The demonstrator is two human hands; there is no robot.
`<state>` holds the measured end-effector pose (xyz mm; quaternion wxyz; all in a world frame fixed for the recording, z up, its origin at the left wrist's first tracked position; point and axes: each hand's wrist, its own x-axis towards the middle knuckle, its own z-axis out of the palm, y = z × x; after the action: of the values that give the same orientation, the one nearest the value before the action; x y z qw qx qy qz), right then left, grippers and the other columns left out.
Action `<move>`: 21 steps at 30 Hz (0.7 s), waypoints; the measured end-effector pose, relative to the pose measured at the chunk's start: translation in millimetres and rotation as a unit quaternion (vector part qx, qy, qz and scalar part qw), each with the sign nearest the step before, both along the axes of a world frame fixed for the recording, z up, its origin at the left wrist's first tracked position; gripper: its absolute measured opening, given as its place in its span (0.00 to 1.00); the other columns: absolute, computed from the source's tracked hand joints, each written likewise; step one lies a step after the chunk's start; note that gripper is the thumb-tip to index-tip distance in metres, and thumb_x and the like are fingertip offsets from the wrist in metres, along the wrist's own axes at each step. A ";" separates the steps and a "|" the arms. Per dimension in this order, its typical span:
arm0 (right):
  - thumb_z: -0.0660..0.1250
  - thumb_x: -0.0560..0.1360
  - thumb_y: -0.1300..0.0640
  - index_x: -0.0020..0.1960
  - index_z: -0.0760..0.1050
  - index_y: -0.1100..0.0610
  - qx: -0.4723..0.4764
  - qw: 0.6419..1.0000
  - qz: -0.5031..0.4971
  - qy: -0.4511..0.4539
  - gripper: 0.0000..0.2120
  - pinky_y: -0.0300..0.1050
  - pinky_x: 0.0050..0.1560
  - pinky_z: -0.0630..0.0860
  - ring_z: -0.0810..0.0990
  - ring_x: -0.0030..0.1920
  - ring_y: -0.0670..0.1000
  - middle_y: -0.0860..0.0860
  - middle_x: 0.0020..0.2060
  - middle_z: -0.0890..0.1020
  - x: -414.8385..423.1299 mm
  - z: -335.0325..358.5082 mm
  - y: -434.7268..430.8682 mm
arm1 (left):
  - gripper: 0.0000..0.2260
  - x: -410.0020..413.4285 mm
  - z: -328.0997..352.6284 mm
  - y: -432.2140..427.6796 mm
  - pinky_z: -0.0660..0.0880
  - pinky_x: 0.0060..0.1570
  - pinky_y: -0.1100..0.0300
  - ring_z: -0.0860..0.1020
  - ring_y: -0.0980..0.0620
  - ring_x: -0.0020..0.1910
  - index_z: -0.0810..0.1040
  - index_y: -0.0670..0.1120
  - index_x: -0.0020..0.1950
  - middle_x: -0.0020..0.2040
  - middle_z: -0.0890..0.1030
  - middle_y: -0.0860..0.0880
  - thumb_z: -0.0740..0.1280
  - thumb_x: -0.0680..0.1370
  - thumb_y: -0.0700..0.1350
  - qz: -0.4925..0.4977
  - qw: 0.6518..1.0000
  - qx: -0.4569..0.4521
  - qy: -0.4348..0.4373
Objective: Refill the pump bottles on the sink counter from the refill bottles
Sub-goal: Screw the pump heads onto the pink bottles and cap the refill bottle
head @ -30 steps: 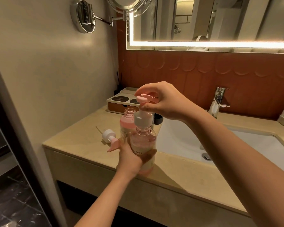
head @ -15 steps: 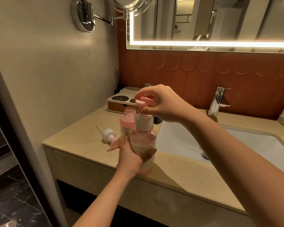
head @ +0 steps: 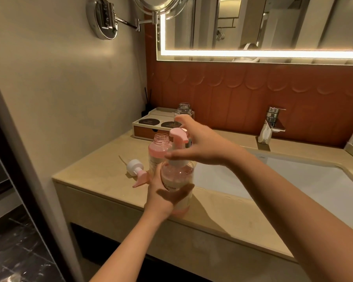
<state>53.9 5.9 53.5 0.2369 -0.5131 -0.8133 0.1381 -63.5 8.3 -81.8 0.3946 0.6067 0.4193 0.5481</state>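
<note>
A clear pump bottle (head: 176, 177) with pink liquid stands at the counter's front edge. My left hand (head: 161, 195) is wrapped around its body. Its pink pump head (head: 178, 137) sits down on the neck, and my right hand (head: 200, 146) grips the white collar under it. Just behind stands a second pink bottle (head: 159, 148) with its neck uncapped. That bottle's loose pump (head: 136, 169), white collar and pink spout, lies on the counter to the left. A clear empty bottle (head: 183, 109) stands further back, partly hidden by my right hand.
The beige counter (head: 102, 176) ends at a wall on the left. A white sink basin (head: 293, 180) lies right of the bottles, with a chrome tap (head: 270, 125) behind it. A tray box (head: 151, 124) with dark lids sits at the back left.
The pump head has gone down onto the bottle's neck. My right hand slid from the pump's top to the white collar. The view shifted and the clear bottle behind came into sight.
</note>
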 end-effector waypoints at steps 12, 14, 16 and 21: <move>0.70 0.71 0.63 0.56 0.76 0.52 -0.153 0.962 0.135 0.179 0.15 0.35 0.54 0.76 0.79 0.52 0.42 0.44 0.52 0.80 22.6 -23.7 16.7 | 0.32 -3.6 -4.4 2.5 0.70 0.59 0.56 0.72 0.51 0.61 0.64 0.55 0.64 0.60 0.74 0.51 0.76 0.67 0.41 0.013 0.999 -0.007 0.044; 0.74 0.69 0.59 0.54 0.76 0.51 -0.087 0.981 0.112 0.130 0.15 0.28 0.47 0.74 0.78 0.48 0.38 0.42 0.48 0.80 17.6 -20.8 12.7 | 0.33 -3.9 -5.1 2.6 0.71 0.59 0.56 0.72 0.51 0.61 0.64 0.56 0.64 0.60 0.74 0.50 0.76 0.66 0.39 0.011 0.999 -0.011 0.030; 0.75 0.67 0.50 0.54 0.75 0.49 -0.002 0.995 0.058 0.082 0.18 0.30 0.43 0.73 0.77 0.46 0.40 0.40 0.45 0.78 10.5 -23.9 10.7 | 0.32 -3.6 -6.4 3.9 0.73 0.56 0.59 0.74 0.52 0.58 0.66 0.56 0.62 0.58 0.76 0.50 0.76 0.65 0.37 0.006 1.000 -0.002 0.016; 0.61 0.61 0.24 0.61 0.72 0.46 0.146 0.972 -0.168 -0.067 0.37 0.49 0.45 0.78 0.77 0.49 0.48 0.44 0.50 0.80 -8.8 -48.9 11.8 | 0.26 -2.4 -7.4 7.4 0.76 0.50 0.66 0.79 0.53 0.55 0.74 0.45 0.60 0.52 0.81 0.52 0.77 0.65 0.39 0.003 0.999 0.026 0.018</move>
<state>45.1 17.7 4.6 0.2740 -0.6105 -0.7407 -0.0591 -65.9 15.7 -89.2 0.3692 0.6250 0.4136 0.5495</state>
